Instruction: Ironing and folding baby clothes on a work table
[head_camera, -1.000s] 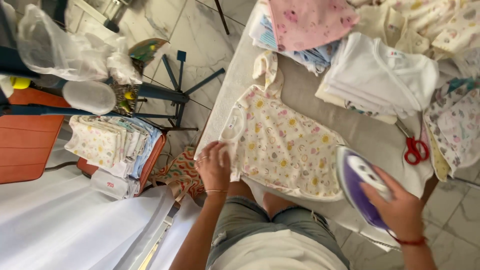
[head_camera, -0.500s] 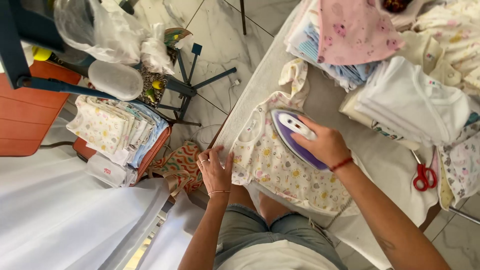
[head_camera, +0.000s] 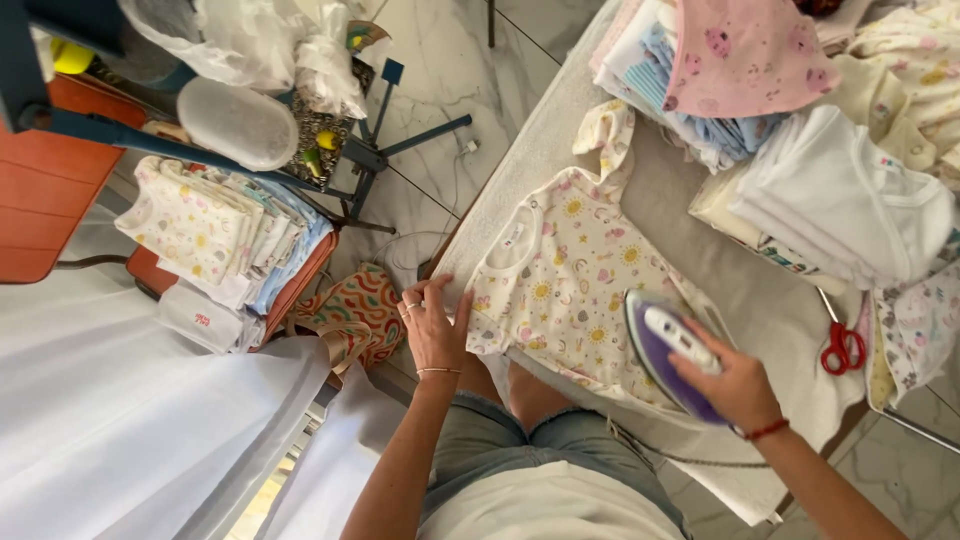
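A small cream baby top (head_camera: 570, 270) printed with suns and rainbows lies flat on the padded ironing board (head_camera: 700, 240). My left hand (head_camera: 432, 325) presses its near edge flat, fingers spread, holding nothing. A purple and white iron (head_camera: 665, 350) rests on the lower right part of the garment, and my right hand (head_camera: 730, 380) grips its handle. A thin red band sits on that wrist.
Folded baby clothes (head_camera: 840, 190) and a pink piece (head_camera: 745, 55) crowd the board's far end. Red scissors (head_camera: 840, 345) lie at its right edge. A stack of folded clothes (head_camera: 225, 240) sits on a chair at left, beside a patterned bag (head_camera: 350, 310).
My right hand brought the iron from off the board's right side onto the garment, then slid it back toward me and right. My left hand stayed at the garment's edge.
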